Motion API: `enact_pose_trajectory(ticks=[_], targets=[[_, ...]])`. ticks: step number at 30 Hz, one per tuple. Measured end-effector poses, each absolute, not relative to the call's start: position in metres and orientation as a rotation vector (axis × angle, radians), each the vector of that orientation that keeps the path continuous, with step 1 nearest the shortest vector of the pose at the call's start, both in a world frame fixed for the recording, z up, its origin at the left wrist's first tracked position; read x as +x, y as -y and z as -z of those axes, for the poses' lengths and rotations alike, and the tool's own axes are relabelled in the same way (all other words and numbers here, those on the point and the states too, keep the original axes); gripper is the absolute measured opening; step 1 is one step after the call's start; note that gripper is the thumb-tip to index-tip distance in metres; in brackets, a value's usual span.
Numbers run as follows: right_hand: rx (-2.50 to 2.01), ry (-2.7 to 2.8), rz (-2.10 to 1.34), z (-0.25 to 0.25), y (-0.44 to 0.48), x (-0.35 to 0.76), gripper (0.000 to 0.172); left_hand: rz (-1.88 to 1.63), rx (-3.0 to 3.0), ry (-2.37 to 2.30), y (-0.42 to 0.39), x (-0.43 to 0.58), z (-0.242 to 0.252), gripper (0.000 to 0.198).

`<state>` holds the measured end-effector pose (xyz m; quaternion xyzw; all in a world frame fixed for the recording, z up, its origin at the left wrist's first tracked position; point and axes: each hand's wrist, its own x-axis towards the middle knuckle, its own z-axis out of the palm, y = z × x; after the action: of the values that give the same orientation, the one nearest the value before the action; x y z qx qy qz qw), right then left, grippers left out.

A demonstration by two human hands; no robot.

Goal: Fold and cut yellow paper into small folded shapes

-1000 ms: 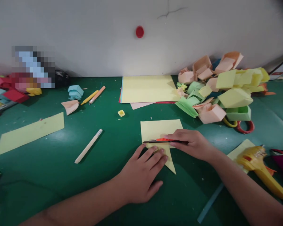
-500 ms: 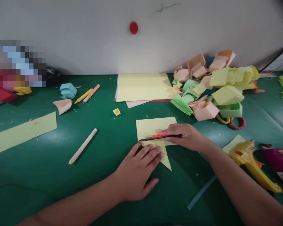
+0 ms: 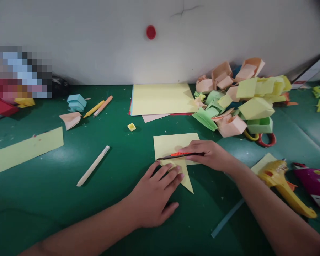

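A pale yellow sheet of paper (image 3: 170, 144) lies on the green mat (image 3: 117, 199) in front of me, with a pointed flap hanging off its near edge. My left hand (image 3: 156, 195) lies flat on that flap, fingers stretched out and pressing it down. My right hand (image 3: 212, 154) grips an orange and black utility knife (image 3: 177, 155), held sideways with its tip on the sheet's left edge, just above my left fingertips.
A stack of coloured sheets (image 3: 161, 99) lies by the wall. Folded paper boxes (image 3: 245, 103) are heaped at the right, over scissors (image 3: 265, 139). A yellow glue gun (image 3: 282, 185) lies near my right forearm. A white stick (image 3: 93, 165), pens (image 3: 98, 106) and a yellow strip (image 3: 24, 151) lie left.
The view shifted right between the first two frames. The knife tip has crept slightly left along the paper. Both hands otherwise stay in place.
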<state>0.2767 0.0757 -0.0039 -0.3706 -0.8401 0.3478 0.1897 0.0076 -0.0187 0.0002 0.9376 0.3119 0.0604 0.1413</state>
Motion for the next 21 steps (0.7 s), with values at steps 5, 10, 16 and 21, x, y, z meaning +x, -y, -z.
enact_pose_trajectory(ticks=[5,10,16,21], targets=[[-1.043,2.374,-0.952,0.0055,-0.0758,0.2778,0.033,-0.159,2.708,-0.898,0.0186,0.0081,0.0002,0.064],[-1.040,2.388,-0.949,0.0057,-0.0760,0.2777,0.033,-0.135,2.695,-0.899,0.0182,0.0081,-0.0002,0.063],[-1.042,2.396,-0.922,0.0073,-0.0749,0.2757,0.033,-0.127,2.697,-0.897,0.0180,0.0073,0.0000,0.063],[-1.044,2.395,-0.886,0.0060,-0.0738,0.2760,0.032,-0.129,2.707,-0.900,0.0183,0.0075,0.0006,0.063]])
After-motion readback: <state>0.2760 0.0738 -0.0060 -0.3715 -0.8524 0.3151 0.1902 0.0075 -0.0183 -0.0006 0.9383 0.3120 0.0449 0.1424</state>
